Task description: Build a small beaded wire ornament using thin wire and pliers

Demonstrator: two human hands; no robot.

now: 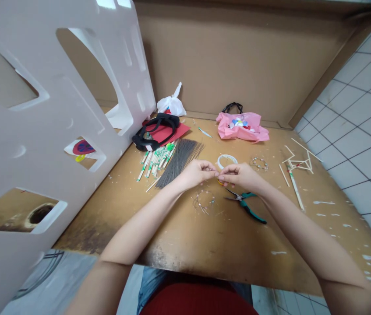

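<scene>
My left hand (199, 171) and my right hand (238, 174) meet fingertip to fingertip above the middle of the table. Both are closed in a pinch, and what lies between the fingertips is too small to name. Just behind them sits a white ring-shaped roll (227, 157). Something yellow (220, 182) shows under the fingertips. Below my left hand lies a wire ring with small beads (205, 199). Pliers with teal handles (246, 203) rest below my right hand, jaws apart. Another beaded wire ring (259, 164) is to the right.
A bundle of dark thin wires (178, 162) lies beside paper-wrapped chopsticks (157, 159). Behind are a black head strap (157, 129), a white bag (171, 106) and a pink bag (242, 131) with coloured pieces. A stick frame (298, 165) lies right. A white plastic panel (83, 109) stands left.
</scene>
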